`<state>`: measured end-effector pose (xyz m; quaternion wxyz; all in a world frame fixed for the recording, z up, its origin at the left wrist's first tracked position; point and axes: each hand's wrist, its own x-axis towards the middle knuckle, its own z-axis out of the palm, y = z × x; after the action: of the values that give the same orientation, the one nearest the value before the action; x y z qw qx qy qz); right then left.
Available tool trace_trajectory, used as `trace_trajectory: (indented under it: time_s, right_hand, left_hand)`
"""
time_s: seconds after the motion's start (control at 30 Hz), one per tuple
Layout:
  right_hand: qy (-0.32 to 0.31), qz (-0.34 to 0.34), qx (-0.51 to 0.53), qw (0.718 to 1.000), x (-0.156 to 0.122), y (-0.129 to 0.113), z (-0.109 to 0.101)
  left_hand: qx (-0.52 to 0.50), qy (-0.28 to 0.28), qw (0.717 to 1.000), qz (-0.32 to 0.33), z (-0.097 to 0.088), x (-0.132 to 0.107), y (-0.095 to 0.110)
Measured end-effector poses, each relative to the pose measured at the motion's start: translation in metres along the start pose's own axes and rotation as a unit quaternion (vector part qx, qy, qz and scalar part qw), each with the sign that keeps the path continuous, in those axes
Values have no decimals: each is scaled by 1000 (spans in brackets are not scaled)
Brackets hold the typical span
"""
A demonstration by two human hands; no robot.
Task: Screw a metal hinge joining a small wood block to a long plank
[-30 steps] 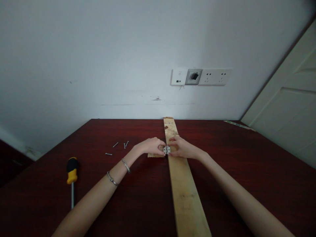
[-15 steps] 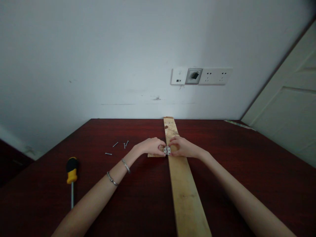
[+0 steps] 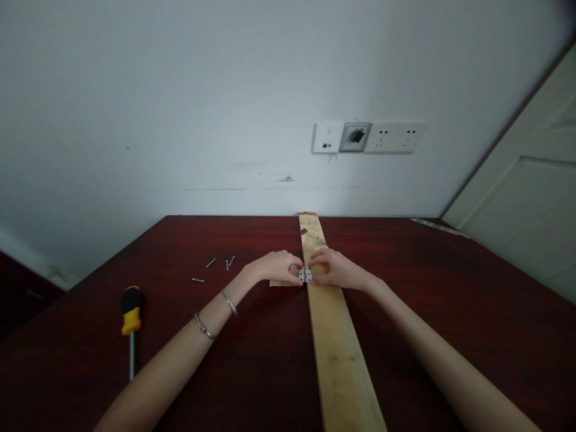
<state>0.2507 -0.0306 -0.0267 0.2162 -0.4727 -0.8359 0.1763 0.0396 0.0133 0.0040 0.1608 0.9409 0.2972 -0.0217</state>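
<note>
A small metal hinge [image 3: 305, 274] lies flat across the seam between a long wooden board [image 3: 337, 354] and a shorter wood piece [image 3: 284, 283] at its left side. My left hand [image 3: 278, 266] grips the hinge's left edge between thumb and fingers, covering much of the short piece. At the right edge, my right hand [image 3: 335, 268] pinches the hinge with curled fingers above the long board. Several holes show in the hinge plates. Two silver bracelets [image 3: 204, 326] circle my left wrist and forearm.
Several loose screws [image 3: 230, 262] lie left of my left hand. A yellow-and-black screwdriver [image 3: 131, 312] rests on the dark red table [image 3: 252, 372] beside my left forearm. Behind the table stands a wall with sockets [image 3: 391, 138]; a white door [image 3: 540, 198] is at right.
Both hands stay at the hinge with almost no movement. The view has shifted very slightly.
</note>
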Motion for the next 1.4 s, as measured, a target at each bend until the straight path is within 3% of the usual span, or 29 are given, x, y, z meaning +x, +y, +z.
trace_trajectory:
  time_s: [0.77, 1.4]
  right_hand:
    - [65, 35, 75, 994, -14, 12, 17]
    - [57, 22, 68, 996, -14, 15, 15]
  left_hand:
    - [3, -2, 1000, -9, 2, 2, 0]
    - [8, -5, 1000, -3, 1, 1, 2]
